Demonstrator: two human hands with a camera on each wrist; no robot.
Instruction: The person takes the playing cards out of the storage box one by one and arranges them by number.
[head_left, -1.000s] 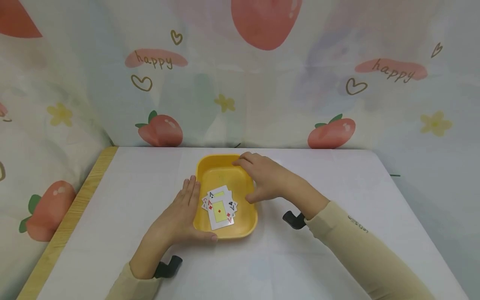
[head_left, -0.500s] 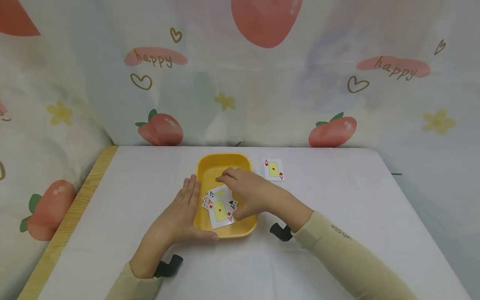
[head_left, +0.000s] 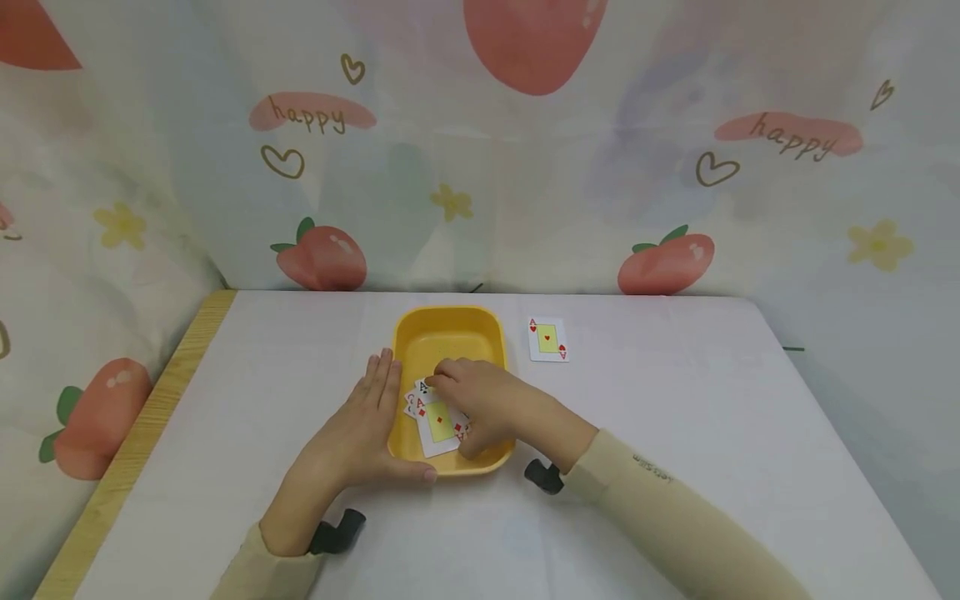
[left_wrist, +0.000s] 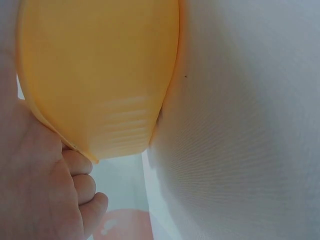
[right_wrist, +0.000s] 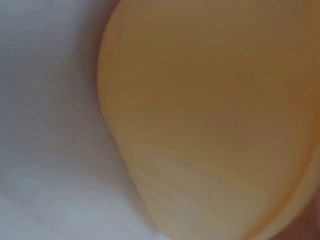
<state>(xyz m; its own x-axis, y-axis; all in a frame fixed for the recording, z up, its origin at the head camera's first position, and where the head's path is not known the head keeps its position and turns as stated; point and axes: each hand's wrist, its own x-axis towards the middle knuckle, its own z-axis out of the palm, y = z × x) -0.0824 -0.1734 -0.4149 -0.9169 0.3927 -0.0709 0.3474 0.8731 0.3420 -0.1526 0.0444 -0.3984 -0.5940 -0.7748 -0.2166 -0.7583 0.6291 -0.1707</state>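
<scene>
A small heap of playing cards (head_left: 439, 422), with the ace of diamonds on top, lies in a yellow plastic tray (head_left: 448, 320). My left hand (head_left: 360, 425) rests against the tray's left side, its fingers straight along the rim and the thumb at the front edge. In the left wrist view, fingers (left_wrist: 85, 187) show beside the tray's wall. My right hand (head_left: 487, 404) reaches over the tray's right rim, fingertips over the upper cards and thumb at the heap's lower right. Part of the heap is hidden under it. The right wrist view shows mostly the tray's outer wall (right_wrist: 200, 100).
An ace of hearts card (head_left: 548, 340) lies face up on the white tabletop (head_left: 675, 375), right of the tray. A wooden strip (head_left: 142, 442) runs along the table's left edge. A printed curtain (head_left: 480, 167) hangs behind the table.
My right hand has moved left and down from the tray's far right rim onto the cards. The ace of hearts, hidden at first, came into view. The left hand stays put.
</scene>
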